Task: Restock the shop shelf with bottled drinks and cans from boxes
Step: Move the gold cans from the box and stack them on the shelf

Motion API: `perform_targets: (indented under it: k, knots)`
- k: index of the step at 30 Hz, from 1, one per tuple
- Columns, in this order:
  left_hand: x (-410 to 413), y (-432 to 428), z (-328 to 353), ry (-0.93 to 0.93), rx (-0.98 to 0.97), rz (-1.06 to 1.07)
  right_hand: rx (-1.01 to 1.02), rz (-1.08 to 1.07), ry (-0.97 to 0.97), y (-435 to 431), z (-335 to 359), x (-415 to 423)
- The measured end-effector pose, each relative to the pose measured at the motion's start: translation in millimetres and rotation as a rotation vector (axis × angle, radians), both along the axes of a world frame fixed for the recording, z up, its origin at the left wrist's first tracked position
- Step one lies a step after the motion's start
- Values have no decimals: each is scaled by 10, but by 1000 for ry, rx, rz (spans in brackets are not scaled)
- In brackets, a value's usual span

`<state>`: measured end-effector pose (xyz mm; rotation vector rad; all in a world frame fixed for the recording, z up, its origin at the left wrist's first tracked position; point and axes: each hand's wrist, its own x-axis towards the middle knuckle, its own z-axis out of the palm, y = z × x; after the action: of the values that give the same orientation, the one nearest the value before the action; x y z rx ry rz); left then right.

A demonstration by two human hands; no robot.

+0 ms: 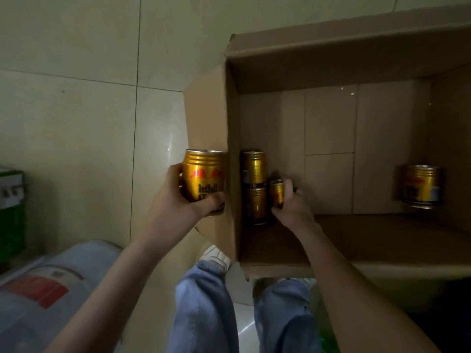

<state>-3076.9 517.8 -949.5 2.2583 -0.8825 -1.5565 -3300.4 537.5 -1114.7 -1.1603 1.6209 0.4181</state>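
**Reaching into the box, one can in each hand**

Holding a gold can (204,180) upright, the left hand (178,200) sits just outside the left wall of the cardboard box (211,118), its grip wrapped round the lower half of the can with the thumb across the front. Red lettering and a red emblem show on the label.

Inside the box, the right hand (293,207) has its grip closed on a second gold can (277,193) near the front left corner of the box floor. Just left of it, against the left wall, stand two more cans: one (254,169) farther back and one (256,206) nearer the front edge. A lone can (421,186) stands well apart by the right wall. Otherwise the box floor is bare cardboard.

The box rests on a pale tiled floor (76,110). Jeans-clad legs (204,309) and a white shoe (215,256) show below the box's front edge. A wrapped bundle with a red label (46,289) lies at lower left, and a green carton (11,212) at the left edge.
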Motion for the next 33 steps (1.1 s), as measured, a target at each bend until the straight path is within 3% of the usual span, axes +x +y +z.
perform_targets:
  k: [4,7,12,17,24,28,33]
  knots:
    - [-108,-12,300,24,-4,-3,-141,-91,-4,-151,694,-20]
    - [-209,-157,912,57,-16,-64,-175,-256,-32,-308,1660,-105]
    - [-444,-538,2443,164,-101,-267,-353,-534,-111,-293,3722,-283]
    - [-827,-583,4133,283,-197,-511,-621,-767,-211,255,5807,-507]
    - [-1450,320,6164,578,-314,-908,-1023,-1027,-235,1746,8016,-619]
    - [-1818,1317,6985,732,-391,-1144,-1231,-1094,-97,2984,8873,-551]
    - [-2223,3171,7663,917,-475,-1398,-1459,-1197,156,5023,9627,-322]
